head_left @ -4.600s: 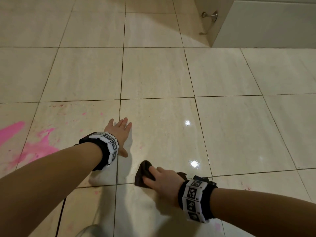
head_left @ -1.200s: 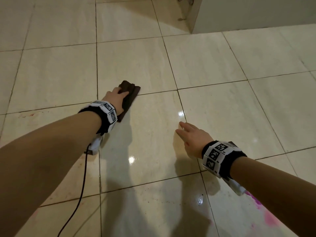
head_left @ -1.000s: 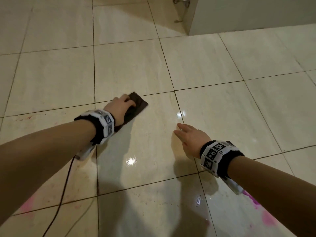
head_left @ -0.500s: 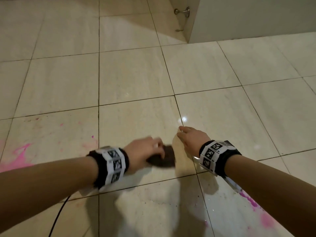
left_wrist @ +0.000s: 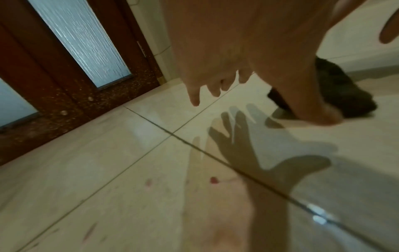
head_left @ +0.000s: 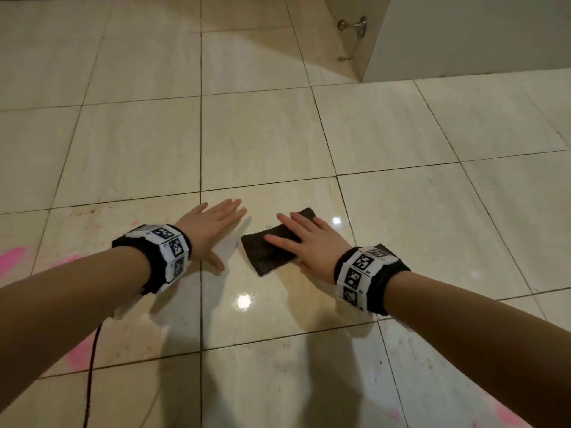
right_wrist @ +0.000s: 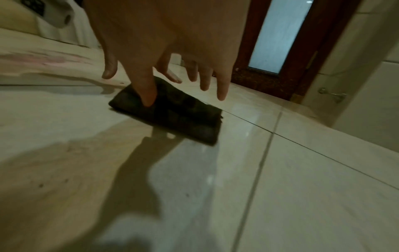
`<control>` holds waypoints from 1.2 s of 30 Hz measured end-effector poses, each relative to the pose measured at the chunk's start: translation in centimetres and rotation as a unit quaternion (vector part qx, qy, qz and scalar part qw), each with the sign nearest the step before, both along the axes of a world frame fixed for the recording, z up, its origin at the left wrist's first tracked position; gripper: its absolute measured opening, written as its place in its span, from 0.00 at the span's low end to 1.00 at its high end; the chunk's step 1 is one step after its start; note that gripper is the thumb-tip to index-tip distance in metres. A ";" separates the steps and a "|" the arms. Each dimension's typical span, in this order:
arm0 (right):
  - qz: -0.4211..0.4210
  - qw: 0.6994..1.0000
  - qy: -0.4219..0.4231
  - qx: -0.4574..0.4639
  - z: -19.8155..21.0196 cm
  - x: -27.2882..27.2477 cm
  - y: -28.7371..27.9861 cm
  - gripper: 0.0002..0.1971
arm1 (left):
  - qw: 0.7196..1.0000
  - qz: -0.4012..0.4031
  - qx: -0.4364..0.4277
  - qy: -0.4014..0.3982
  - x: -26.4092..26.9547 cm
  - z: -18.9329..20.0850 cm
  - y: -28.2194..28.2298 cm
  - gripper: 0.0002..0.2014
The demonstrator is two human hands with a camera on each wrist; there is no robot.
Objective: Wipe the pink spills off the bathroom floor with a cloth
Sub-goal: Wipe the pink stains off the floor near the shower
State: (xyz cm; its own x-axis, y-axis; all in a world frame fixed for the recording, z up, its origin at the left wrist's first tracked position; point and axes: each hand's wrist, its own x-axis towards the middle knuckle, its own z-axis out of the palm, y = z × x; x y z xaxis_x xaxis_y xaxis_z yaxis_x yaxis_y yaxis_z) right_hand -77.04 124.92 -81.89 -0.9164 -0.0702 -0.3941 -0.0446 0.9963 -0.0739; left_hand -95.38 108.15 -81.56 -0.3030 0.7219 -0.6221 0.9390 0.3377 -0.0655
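Observation:
A folded dark brown cloth [head_left: 267, 253] lies flat on the cream tiled floor [head_left: 262, 134]. My right hand [head_left: 306, 239] lies over its right half with fingers straight and spread. In the right wrist view one finger [right_wrist: 148, 95] touches the cloth [right_wrist: 185, 121] while the others hover above it. My left hand [head_left: 216, 220] is open and spread just left of the cloth, apart from it. Its shadow falls on the tile in the left wrist view, where the cloth [left_wrist: 345, 90] shows behind the thumb. Pink spills [head_left: 12, 257] mark the far-left tile, and fainter pink smears [head_left: 497, 409] show at the bottom right.
A white wall corner [head_left: 463, 35] with a metal door stop [head_left: 352, 26] stands at the back right. A brown door with frosted glass [left_wrist: 75, 42] is ahead. A black cable [head_left: 91, 366] hangs under my left forearm. Small pink drops [left_wrist: 213, 179] dot the tile.
My left hand slid the cloth towards my right hand, let it go and moved left with fingers spread. My right hand has come to lie on the cloth.

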 end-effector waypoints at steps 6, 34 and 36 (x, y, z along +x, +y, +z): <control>0.035 0.992 -0.063 0.104 -1.6 -3.7 -2.2 0.45 | 0.996 0.042 -0.070 0.031 -2.2 -1.0 -3.6 0.64; -0.348 0.933 -0.080 -0.043 4.8 -15.5 -1.2 0.29 | 0.989 -0.009 -0.142 -0.034 -5.0 0.8 -1.3 0.55; -0.356 0.931 -0.058 -0.047 4.2 -17.1 -1.1 0.29 | 0.989 -0.011 -0.145 -0.028 -4.9 0.7 -1.5 0.54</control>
